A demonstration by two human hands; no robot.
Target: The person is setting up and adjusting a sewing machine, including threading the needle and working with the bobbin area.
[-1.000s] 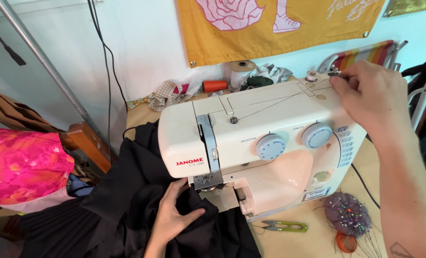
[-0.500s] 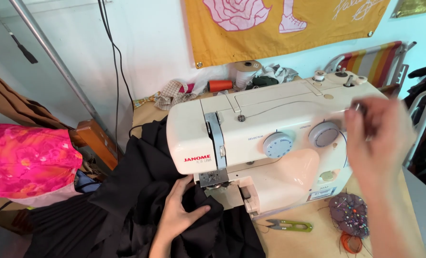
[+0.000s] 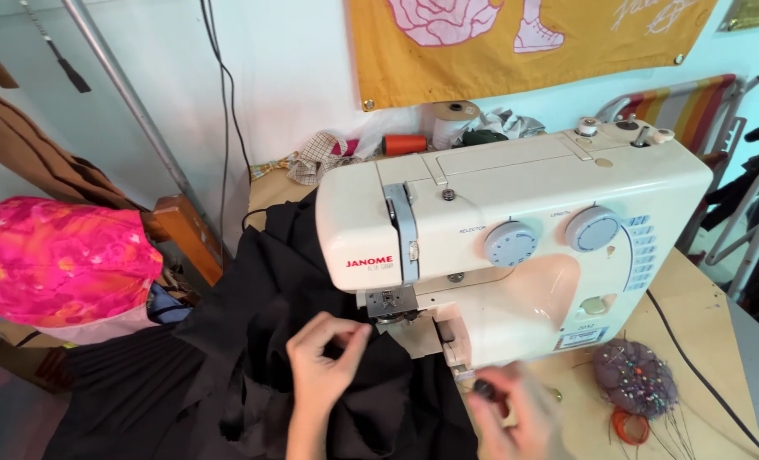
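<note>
A white sewing machine (image 3: 516, 230) stands on a wooden table (image 3: 695, 298), with black fabric (image 3: 260, 332) spread under its needle and off to the left. My left hand (image 3: 324, 366) rests on that fabric just left of the presser foot (image 3: 390, 302), its thumb and fingers pinched together on the cloth. My right hand (image 3: 516, 417) is blurred and low at the front of the machine's base, by the table edge. A small dark shape shows at its fingertips, but I cannot make out a grip.
A purple pincushion (image 3: 635, 379) full of pins sits at the front right, with a black cable (image 3: 695, 358) running past it. Behind the machine are an orange thread spool (image 3: 405, 145) and a white one (image 3: 452, 119). A pink patterned bundle (image 3: 56, 260) lies at the left.
My right hand has come down from the machine's top right corner to the front of its base. My left hand has gone from lying flat on the fabric to pinching it.
</note>
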